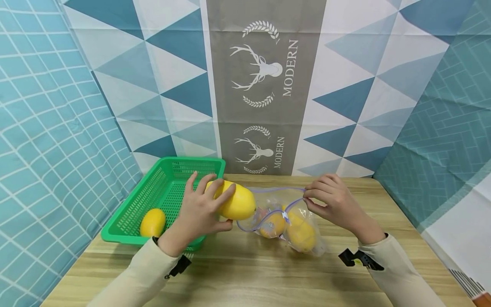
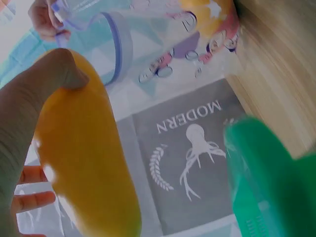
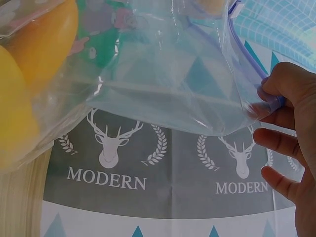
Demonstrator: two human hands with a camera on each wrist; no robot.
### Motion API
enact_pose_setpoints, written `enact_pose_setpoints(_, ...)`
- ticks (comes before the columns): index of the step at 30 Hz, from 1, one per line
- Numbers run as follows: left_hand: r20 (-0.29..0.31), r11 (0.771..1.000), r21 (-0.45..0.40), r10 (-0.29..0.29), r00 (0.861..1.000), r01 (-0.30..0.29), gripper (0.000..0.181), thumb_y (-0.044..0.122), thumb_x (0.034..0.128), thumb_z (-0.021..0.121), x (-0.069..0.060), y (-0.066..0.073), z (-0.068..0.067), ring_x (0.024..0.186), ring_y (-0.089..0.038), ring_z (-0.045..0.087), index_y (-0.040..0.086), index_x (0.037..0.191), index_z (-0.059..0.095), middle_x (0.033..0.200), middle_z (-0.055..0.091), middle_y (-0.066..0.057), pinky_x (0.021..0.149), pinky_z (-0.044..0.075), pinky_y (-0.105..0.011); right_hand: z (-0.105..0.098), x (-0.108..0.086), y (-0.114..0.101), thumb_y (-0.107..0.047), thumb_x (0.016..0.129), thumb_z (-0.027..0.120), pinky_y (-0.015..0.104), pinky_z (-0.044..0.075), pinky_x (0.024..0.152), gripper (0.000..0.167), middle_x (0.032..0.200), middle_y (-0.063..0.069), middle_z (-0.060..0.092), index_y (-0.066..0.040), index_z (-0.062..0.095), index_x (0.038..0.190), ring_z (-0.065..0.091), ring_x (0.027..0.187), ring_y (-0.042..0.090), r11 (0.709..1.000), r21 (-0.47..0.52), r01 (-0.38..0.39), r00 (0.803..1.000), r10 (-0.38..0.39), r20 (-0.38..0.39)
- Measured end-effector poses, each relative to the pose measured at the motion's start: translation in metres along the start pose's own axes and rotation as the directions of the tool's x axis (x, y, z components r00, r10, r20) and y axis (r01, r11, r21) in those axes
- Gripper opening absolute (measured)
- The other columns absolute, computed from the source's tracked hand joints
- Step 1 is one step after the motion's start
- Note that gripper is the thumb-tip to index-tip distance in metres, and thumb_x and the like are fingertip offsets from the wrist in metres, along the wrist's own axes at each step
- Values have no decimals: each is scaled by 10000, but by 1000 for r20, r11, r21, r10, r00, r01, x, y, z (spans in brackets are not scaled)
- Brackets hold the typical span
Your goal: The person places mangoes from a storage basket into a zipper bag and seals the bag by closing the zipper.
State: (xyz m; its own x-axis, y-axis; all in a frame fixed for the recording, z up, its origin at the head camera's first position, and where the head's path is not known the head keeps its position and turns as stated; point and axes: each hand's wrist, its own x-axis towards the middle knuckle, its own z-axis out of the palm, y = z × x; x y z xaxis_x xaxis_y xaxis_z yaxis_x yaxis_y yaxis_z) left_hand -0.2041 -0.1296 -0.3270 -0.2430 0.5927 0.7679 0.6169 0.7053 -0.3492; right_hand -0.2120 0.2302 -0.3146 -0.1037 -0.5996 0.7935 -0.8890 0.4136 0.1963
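My left hand grips a smooth yellow mango above the table, with the thumb along one side in the left wrist view. The fruit is beside the mouth of a clear zip bag that has a purple zip edge and printed pictures. With thumb and forefinger, my right hand pinches the far right corner of that edge, and the mouth gapes toward the left hand. Inside the bag lie a yellow fruit and a more orange one, seen through the plastic.
A green plastic basket with perforated walls stands at the left, close behind my left hand. Another yellow mango lies in its near corner. Beneath everything is a wood-grain table, with patterned cloth hanging at its back edge.
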Motion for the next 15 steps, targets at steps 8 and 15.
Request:
enact_pose_setpoints(8,13,1000,2,13,1000,-13,805,503,487,859,6,14,2,1093,-395,561,175,1192,655,1070,571,-134,907,406,-688,0,1,0,-243,1022,522,409,399,814,317,835,31,699,-82,720,834,620,802,238,1000,1,1,1000,-1,4)
enact_pose_setpoints(15,12,999,-5,36,999,-36,834,497,484,866,9,22,6,1103,-384,545,190,1223,632,1077,547,-113,927,404,-671,1,2,-1,-245,1024,522,414,402,816,311,842,30,698,-85,718,843,623,816,244,1000,7,4,1000,-4,11)
